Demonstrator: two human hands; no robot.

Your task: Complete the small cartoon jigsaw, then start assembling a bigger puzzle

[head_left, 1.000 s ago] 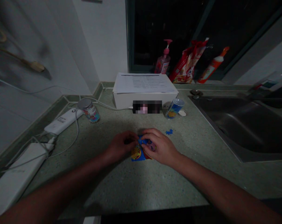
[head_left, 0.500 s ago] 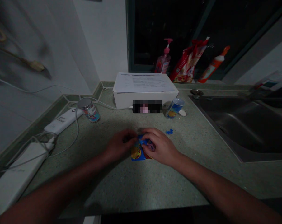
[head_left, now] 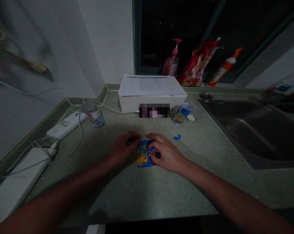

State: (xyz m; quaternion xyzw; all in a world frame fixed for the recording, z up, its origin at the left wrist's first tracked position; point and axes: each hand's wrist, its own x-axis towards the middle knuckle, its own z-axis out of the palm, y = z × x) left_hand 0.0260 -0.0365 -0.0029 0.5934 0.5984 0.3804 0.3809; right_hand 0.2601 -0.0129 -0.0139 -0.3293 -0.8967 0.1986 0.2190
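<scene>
Left hand (head_left: pixel 124 151): in front of the white box (head_left: pixel 152 102) and well short of it. Fingers are curled in, with thumb and forefinger tips drawn together at the jigsaw puzzle's upper left edge; the dim light hides whether they pinch a piece.
Right hand (head_left: pixel 165 154): also in front of the box. Fingers are bent and close together, tips pressing down on the puzzle's right part.
Jigsaw puzzle (head_left: pixel 142 159): small, blue with a yellow and red picture. It lies flat on the speckled green counter (head_left: pixel 142 195), straight in front of the box and between the two hands.
Loose puzzle pieces (head_left: pixel 177 137): a small blue cluster on the counter, nearer than the box's right front corner.
Blue tin (head_left: pixel 183 112): tilted, just beside the box's right front corner, its round lid (head_left: pixel 191 118) next to it.
Lidded tin (head_left: pixel 94 114): upright, left of the box.
White power bank (head_left: pixel 65 125): further left of the box, cabled.
Sink (head_left: pixel 254 130): right of the box.
Printed sheet (head_left: pixel 152 85): on top of the box.
Pink pump bottle (head_left: pixel 172 61): behind the box, on the window ledge.
Red bag (head_left: pixel 198 63): behind the box, to the right.
</scene>
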